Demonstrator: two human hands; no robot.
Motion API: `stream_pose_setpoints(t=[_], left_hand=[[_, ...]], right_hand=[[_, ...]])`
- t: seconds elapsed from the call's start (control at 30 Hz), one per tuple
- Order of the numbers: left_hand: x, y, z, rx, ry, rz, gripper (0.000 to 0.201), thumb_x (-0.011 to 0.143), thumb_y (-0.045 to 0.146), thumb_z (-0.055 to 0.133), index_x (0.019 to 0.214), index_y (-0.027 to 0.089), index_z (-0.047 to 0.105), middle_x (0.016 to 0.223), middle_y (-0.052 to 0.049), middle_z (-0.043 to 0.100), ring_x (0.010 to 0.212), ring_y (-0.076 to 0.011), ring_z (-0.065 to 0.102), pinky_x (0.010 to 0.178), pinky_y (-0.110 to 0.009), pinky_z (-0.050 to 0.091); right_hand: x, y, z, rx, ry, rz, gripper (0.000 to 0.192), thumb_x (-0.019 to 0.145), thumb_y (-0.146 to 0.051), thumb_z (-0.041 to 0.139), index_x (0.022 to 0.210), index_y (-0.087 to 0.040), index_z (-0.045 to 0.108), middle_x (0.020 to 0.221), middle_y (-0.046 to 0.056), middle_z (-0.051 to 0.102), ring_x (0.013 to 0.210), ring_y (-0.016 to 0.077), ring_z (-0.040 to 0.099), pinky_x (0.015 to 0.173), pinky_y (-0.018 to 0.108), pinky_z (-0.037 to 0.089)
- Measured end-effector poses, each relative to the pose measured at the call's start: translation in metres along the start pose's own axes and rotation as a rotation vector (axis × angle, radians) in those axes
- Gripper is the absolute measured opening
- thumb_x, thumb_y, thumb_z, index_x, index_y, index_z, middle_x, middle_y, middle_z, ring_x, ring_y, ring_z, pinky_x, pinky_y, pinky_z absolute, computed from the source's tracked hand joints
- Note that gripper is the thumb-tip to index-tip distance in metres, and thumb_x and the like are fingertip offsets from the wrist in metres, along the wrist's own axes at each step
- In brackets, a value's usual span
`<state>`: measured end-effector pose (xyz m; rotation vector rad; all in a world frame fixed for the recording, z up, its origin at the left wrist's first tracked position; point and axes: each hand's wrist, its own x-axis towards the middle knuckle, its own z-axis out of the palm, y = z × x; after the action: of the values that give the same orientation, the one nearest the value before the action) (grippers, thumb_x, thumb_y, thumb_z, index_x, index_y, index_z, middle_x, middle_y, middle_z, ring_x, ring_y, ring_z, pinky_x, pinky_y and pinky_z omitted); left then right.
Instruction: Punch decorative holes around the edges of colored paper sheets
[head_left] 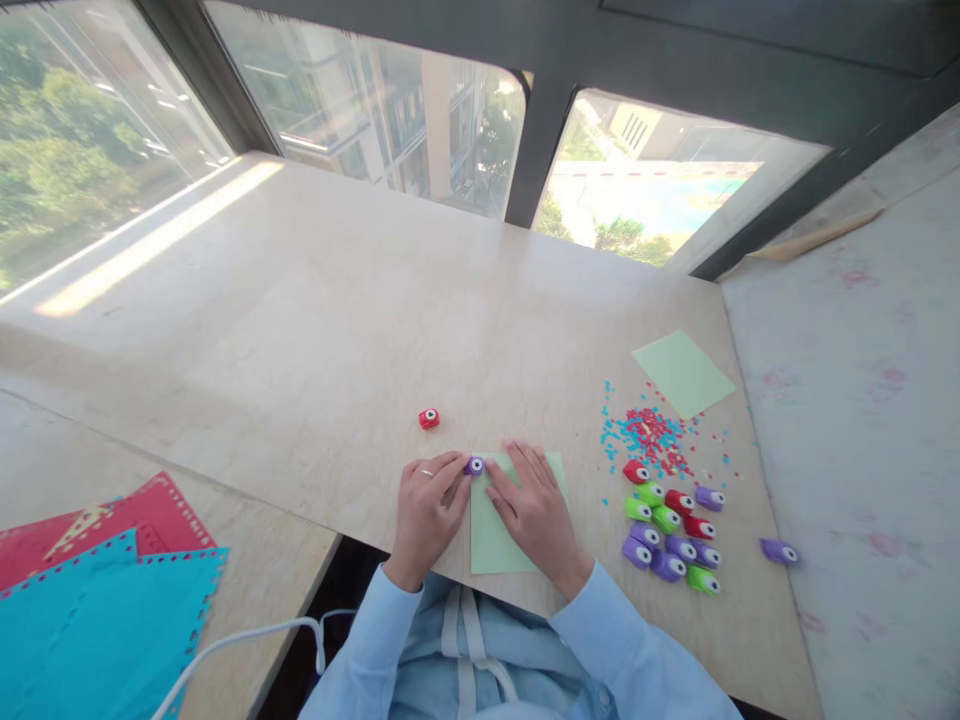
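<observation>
Two hands: left hand pinching a purple plastic punch, right hand spread flat on green paper

The left hand pinches a small purple punch at the top left corner of a pale green paper sheet; the right hand lies flat on that sheet. A red punch sits on the surface just beyond the left fingers
</observation>
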<state>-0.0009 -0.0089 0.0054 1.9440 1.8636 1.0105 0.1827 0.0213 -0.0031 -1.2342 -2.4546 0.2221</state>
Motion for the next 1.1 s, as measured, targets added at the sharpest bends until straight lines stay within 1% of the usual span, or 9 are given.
stream_pose_setpoints(t=[0.13, 0.33, 0.5, 0.63, 0.8, 1.1], left_hand=[[0.001, 0.001, 0.000, 0.025, -0.008, 0.004, 0.024, 0.094, 0.027, 0.055, 0.115, 0.025, 0.067, 0.112, -0.008, 0.071, 0.098, -0.0229, 0.067, 0.086, -0.042, 0.046], [0.004, 0.002, 0.001, 0.058, -0.012, -0.008, 0.023, 0.094, 0.027, 0.055, 0.114, 0.027, 0.067, 0.113, -0.007, 0.071, 0.099, -0.0229, 0.067, 0.083, -0.041, 0.046], [0.006, 0.002, 0.002, 0.058, 0.001, -0.011, 0.025, 0.094, 0.023, 0.055, 0.116, 0.026, 0.066, 0.113, -0.007, 0.070, 0.099, -0.0225, 0.067, 0.082, -0.041, 0.044], [0.007, 0.003, 0.001, 0.071, -0.021, -0.018, 0.024, 0.095, 0.025, 0.054, 0.115, 0.027, 0.066, 0.113, -0.007, 0.071, 0.099, -0.0221, 0.067, 0.082, -0.040, 0.044], [0.009, 0.004, 0.002, 0.080, -0.012, -0.003, 0.021, 0.095, 0.024, 0.054, 0.112, 0.025, 0.067, 0.110, -0.007, 0.071, 0.101, -0.0217, 0.066, 0.080, -0.038, 0.042], [0.013, 0.007, 0.002, 0.057, 0.027, -0.015, 0.017, 0.093, 0.024, 0.060, 0.107, 0.022, 0.070, 0.105, -0.005, 0.072, 0.094, -0.0182, 0.067, 0.079, -0.035, 0.039]], right_hand=[[0.000, -0.001, -0.002, 0.014, -0.005, 0.005, 0.036, 0.095, -0.028, 0.055, 0.130, -0.023, 0.062, 0.145, 0.016, 0.048, 0.139, 0.0302, 0.039, 0.111, 0.054, 0.039], [0.000, -0.001, -0.003, 0.020, -0.032, 0.011, 0.038, 0.095, -0.026, 0.054, 0.132, -0.021, 0.060, 0.146, 0.016, 0.047, 0.141, 0.0302, 0.036, 0.111, 0.054, 0.039], [0.000, 0.000, -0.004, 0.043, -0.027, 0.004, 0.036, 0.095, -0.025, 0.054, 0.129, -0.022, 0.062, 0.146, 0.016, 0.048, 0.141, 0.0296, 0.036, 0.112, 0.054, 0.038], [0.001, 0.000, -0.005, 0.056, -0.017, 0.007, 0.034, 0.094, -0.024, 0.055, 0.128, -0.022, 0.063, 0.145, 0.015, 0.049, 0.141, 0.0291, 0.036, 0.112, 0.054, 0.038], [0.002, -0.001, -0.006, 0.071, -0.007, 0.009, 0.032, 0.095, -0.024, 0.055, 0.125, -0.022, 0.065, 0.143, 0.015, 0.050, 0.141, 0.0293, 0.037, 0.112, 0.053, 0.038], [0.002, 0.001, -0.005, 0.093, 0.011, 0.003, 0.032, 0.094, -0.022, 0.057, 0.124, -0.022, 0.065, 0.143, 0.015, 0.051, 0.140, 0.0285, 0.038, 0.113, 0.053, 0.037]])
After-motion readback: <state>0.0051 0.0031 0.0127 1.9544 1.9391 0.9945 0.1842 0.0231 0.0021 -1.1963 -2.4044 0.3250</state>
